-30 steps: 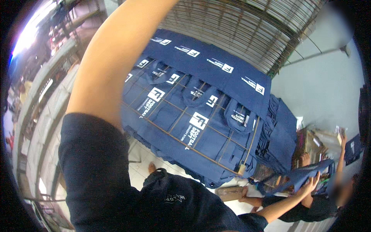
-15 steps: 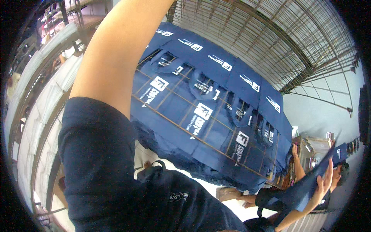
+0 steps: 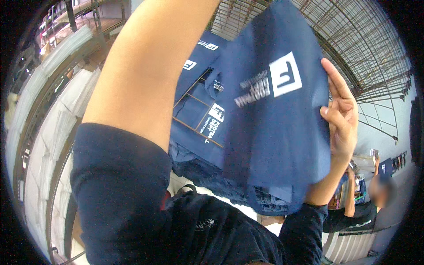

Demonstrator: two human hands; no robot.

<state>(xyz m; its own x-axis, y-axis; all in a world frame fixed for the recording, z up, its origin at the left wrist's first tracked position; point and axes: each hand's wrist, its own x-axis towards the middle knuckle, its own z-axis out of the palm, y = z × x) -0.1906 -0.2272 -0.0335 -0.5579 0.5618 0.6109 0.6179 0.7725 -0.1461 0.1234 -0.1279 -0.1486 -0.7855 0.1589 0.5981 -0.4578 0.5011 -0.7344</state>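
A navy fabric tote bag (image 3: 247,145) with a white printed mark hangs raised in front of me, slightly blurred, its strap looping below. At its right edge is my right hand (image 3: 342,110), thumb and fingers gripping that side. My left arm (image 3: 132,75) reaches up past the top edge, so the left hand is out of sight. Behind the raised bag, more navy tote bags (image 3: 194,104) lie in overlapping rows on a wire rack (image 3: 201,132), partly covered by it. Further bags are layered underneath.
Raised wire rack layers (image 3: 353,48) slope overhead at the upper right. Stacks of pale sheets (image 3: 48,176) fill shelving on the left. At the lower right another person (image 3: 353,221) in dark clothes has one arm raised, close to a white ribbed surface (image 3: 335,247).
My right hand has risen from the lower right with the tote bag, which now covers much of the rack. The left arm has shifted slightly right. The other person shows more fully.
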